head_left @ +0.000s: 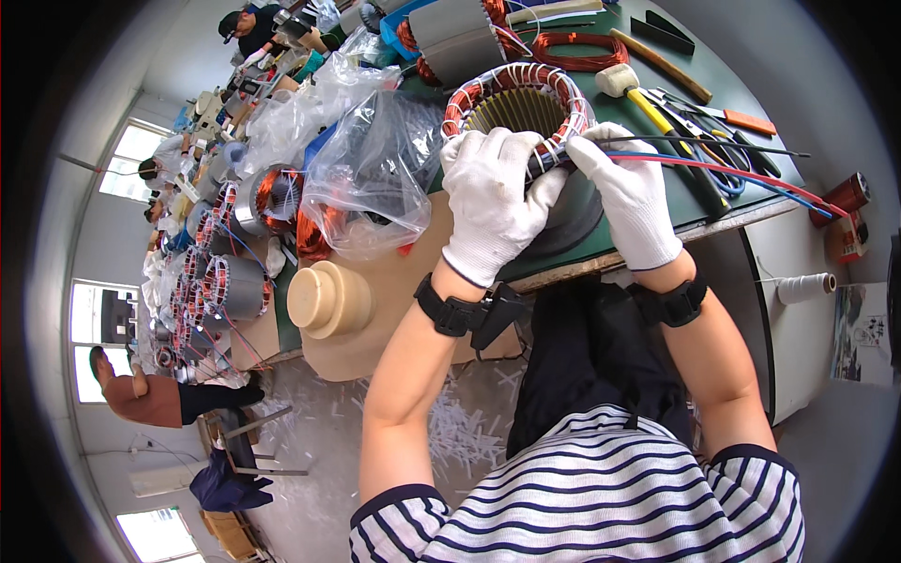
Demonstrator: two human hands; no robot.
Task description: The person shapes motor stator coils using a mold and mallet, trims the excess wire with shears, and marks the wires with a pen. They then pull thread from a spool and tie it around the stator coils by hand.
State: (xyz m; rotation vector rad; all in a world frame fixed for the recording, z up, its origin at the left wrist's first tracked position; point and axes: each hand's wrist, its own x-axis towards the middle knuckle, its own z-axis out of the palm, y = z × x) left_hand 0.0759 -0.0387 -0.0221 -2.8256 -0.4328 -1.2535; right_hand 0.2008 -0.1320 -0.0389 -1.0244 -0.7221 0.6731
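A motor stator stands upright at the bench's front edge, its copper winding ring laced with white cord. My left hand, in a white glove, is closed with its fingers bent over the near rim of the winding. Beside it, my right hand, also gloved, has thumb and fingers pinched together at the ring's right side, where the lead wires come out. Red and blue lead wires and a black lead wire run from there to the right. What lies right under the fingertips is partly hidden.
Right of the stator lie a mallet, scissors and pliers, and a copper wire coil. A second stator stands behind. Left are clear plastic bags and a cream stepped block. Paper scraps litter the floor.
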